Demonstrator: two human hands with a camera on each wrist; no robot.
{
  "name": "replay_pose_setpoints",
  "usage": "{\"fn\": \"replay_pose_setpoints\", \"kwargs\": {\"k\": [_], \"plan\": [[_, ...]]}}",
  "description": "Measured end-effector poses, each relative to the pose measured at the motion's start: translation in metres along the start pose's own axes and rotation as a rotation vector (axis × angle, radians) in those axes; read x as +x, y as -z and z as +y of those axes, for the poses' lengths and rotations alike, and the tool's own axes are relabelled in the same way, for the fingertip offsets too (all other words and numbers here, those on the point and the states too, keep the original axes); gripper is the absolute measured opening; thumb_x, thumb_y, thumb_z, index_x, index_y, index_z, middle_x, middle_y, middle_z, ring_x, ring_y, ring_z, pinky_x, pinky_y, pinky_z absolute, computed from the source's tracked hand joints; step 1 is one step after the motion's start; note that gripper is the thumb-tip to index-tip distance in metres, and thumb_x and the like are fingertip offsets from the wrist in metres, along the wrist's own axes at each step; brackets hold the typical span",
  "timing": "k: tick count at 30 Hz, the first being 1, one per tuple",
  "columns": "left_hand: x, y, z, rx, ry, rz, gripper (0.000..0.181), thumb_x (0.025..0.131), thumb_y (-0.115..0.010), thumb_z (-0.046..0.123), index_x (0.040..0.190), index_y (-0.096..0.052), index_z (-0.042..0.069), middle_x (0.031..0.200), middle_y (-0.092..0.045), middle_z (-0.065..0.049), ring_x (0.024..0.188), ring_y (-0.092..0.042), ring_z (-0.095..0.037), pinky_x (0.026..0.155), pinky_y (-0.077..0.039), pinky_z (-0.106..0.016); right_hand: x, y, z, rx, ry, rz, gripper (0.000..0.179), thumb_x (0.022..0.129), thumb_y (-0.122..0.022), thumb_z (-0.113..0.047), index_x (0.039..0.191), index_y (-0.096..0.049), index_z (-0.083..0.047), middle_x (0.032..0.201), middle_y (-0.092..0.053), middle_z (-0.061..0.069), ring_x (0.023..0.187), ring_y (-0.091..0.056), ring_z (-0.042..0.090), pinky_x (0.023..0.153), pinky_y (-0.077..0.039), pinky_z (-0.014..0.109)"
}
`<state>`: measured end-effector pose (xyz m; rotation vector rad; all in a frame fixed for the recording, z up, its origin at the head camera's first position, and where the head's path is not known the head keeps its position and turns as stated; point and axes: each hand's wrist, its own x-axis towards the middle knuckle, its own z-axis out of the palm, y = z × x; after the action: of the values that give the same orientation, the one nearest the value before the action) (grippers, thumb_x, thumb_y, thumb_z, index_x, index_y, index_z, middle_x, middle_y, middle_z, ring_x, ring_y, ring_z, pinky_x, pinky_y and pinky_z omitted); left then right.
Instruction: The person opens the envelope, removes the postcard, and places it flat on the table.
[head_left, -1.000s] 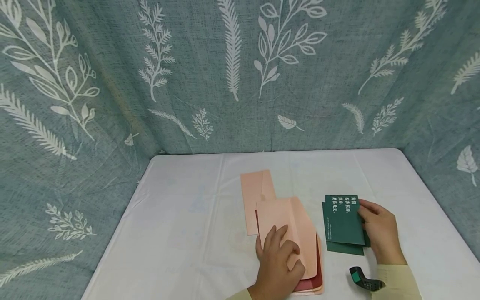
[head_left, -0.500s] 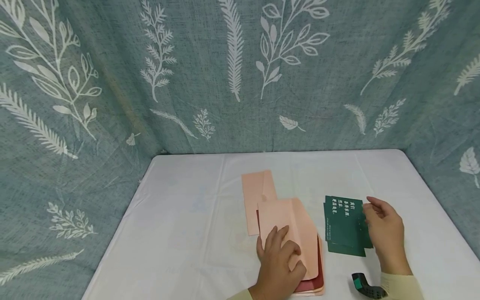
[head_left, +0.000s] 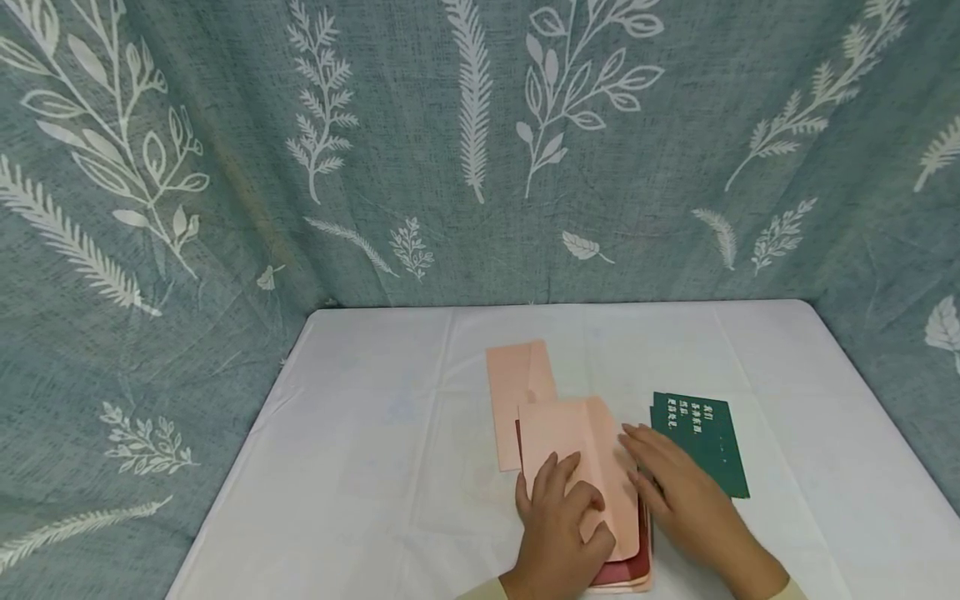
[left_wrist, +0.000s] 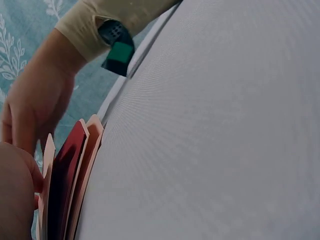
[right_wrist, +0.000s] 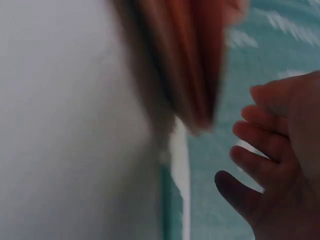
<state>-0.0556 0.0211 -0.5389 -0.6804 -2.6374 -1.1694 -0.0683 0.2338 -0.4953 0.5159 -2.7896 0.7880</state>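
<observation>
A pale pink envelope (head_left: 555,429) with its flap open lies on top of a stack in the head view. My left hand (head_left: 551,533) rests on this envelope, fingers spread and loosely bent. Beneath it, a dark red layer (head_left: 621,570) and more pink paper show at the lower edge. My right hand (head_left: 686,500) is over the envelope's right side, fingers extended; contact is unclear. The left wrist view shows the stack's layers (left_wrist: 65,175) edge-on, fanned slightly apart. In the right wrist view the right-hand fingers (right_wrist: 260,145) stand apart from the blurred stack.
Dark green cards (head_left: 705,437) with white lettering lie overlapped to the right, partly behind the right hand. Another pink envelope (head_left: 513,367) lies behind the stack. A white cloth (head_left: 360,467) covers the table, and a leaf-patterned curtain (head_left: 420,150) surrounds it.
My right hand has let go of the green cards and moved left to the envelope stack. The top green card now lies turned slightly. My left hand has stayed in place.
</observation>
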Motion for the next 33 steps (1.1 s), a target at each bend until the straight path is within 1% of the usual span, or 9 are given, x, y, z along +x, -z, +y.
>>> {"fn": "replay_pose_setpoints", "kwargs": {"k": [3, 8, 12, 17, 21, 24, 28, 31, 33], "plan": [[0.0, 0.0, 0.0, 0.009, 0.004, -0.009, 0.017, 0.082, -0.067, 0.013, 0.094, -0.061, 0.024, 0.155, -0.054, -0.013, 0.147, -0.042, -0.044, 0.1, -0.016, -0.09, -0.006, -0.01, -0.001, -0.019, 0.05, -0.148, 0.051, 0.108, -0.069, -0.017, 0.157, -0.058, -0.005, 0.166, -0.049, 0.007, 0.154, -0.041, 0.035, 0.113, -0.042, 0.06], [0.0, 0.0, 0.001, 0.017, 0.019, -0.038, 0.016, 0.082, -0.068, 0.015, 0.093, -0.062, 0.024, 0.155, -0.054, -0.013, 0.148, -0.041, -0.044, 0.101, -0.016, -0.09, -0.012, -0.02, 0.005, -0.004, 0.035, -0.289, 0.056, 0.111, -0.064, -0.025, 0.161, -0.051, -0.003, 0.17, -0.041, 0.011, 0.158, -0.032, 0.039, 0.12, -0.031, 0.065], [0.001, 0.001, 0.001, 0.069, 0.02, -0.082, 0.015, 0.085, -0.07, 0.019, 0.097, -0.063, 0.024, 0.158, -0.05, -0.016, 0.149, -0.039, -0.044, 0.101, -0.017, -0.09, -0.015, -0.023, 0.006, 0.012, 0.021, -0.339, 0.064, 0.111, -0.064, -0.033, 0.165, -0.045, -0.004, 0.173, -0.036, 0.012, 0.16, -0.027, 0.039, 0.121, -0.022, 0.07], [0.001, 0.004, 0.002, 0.119, 0.021, -0.126, 0.018, 0.086, -0.071, 0.022, 0.103, -0.063, 0.021, 0.16, -0.046, -0.02, 0.148, -0.037, -0.044, 0.101, -0.02, -0.089, -0.017, -0.023, 0.005, 0.03, 0.005, -0.333, 0.068, 0.11, -0.066, -0.034, 0.167, -0.042, -0.007, 0.175, -0.034, 0.008, 0.161, -0.024, 0.036, 0.121, -0.02, 0.069], [0.004, 0.008, 0.004, 0.051, 0.089, -0.167, 0.022, 0.088, -0.071, 0.022, 0.109, -0.063, 0.02, 0.162, -0.044, -0.02, 0.151, -0.035, -0.043, 0.105, -0.015, -0.088, -0.019, -0.023, 0.005, 0.043, 0.003, -0.33, 0.069, 0.11, -0.066, -0.034, 0.169, -0.04, -0.009, 0.176, -0.032, 0.007, 0.162, -0.023, 0.034, 0.122, -0.019, 0.068], [0.007, 0.012, 0.005, -0.007, 0.137, -0.178, 0.026, 0.09, -0.073, 0.021, 0.114, -0.063, 0.02, 0.162, -0.045, -0.018, 0.151, -0.035, -0.041, 0.107, -0.013, -0.086, -0.019, -0.022, 0.005, 0.058, 0.006, -0.326, 0.069, 0.111, -0.064, -0.035, 0.169, -0.039, -0.01, 0.176, -0.03, 0.006, 0.162, -0.022, 0.034, 0.122, -0.018, 0.067], [0.011, 0.02, 0.003, -0.089, 0.163, -0.138, 0.028, 0.092, -0.074, 0.022, 0.119, -0.064, 0.02, 0.16, -0.05, -0.014, 0.147, -0.042, -0.037, 0.107, -0.018, -0.083, -0.019, -0.022, 0.006, 0.075, 0.008, -0.33, 0.068, 0.112, -0.062, -0.037, 0.169, -0.038, -0.009, 0.177, -0.03, 0.007, 0.162, -0.022, 0.035, 0.121, -0.017, 0.067], [0.015, 0.029, -0.001, -0.198, 0.192, -0.098, 0.027, 0.096, -0.074, 0.023, 0.122, -0.066, 0.019, 0.158, -0.053, -0.011, 0.144, -0.047, -0.034, 0.107, -0.023, -0.08, -0.019, -0.021, 0.006, 0.092, 0.003, -0.338, 0.068, 0.112, -0.061, -0.037, 0.17, -0.038, -0.009, 0.177, -0.029, 0.007, 0.162, -0.021, 0.036, 0.121, -0.016, 0.068], [0.02, 0.036, -0.004, -0.3, 0.221, -0.077, 0.03, 0.099, -0.072, 0.024, 0.126, -0.065, 0.016, 0.158, -0.054, -0.011, 0.144, -0.048, -0.035, 0.111, -0.027, -0.076, -0.019, -0.02, 0.005, 0.102, -0.004, -0.347, 0.068, 0.112, -0.061, -0.038, 0.17, -0.037, -0.009, 0.177, -0.029, 0.007, 0.162, -0.02, 0.036, 0.121, -0.015, 0.069]]}}
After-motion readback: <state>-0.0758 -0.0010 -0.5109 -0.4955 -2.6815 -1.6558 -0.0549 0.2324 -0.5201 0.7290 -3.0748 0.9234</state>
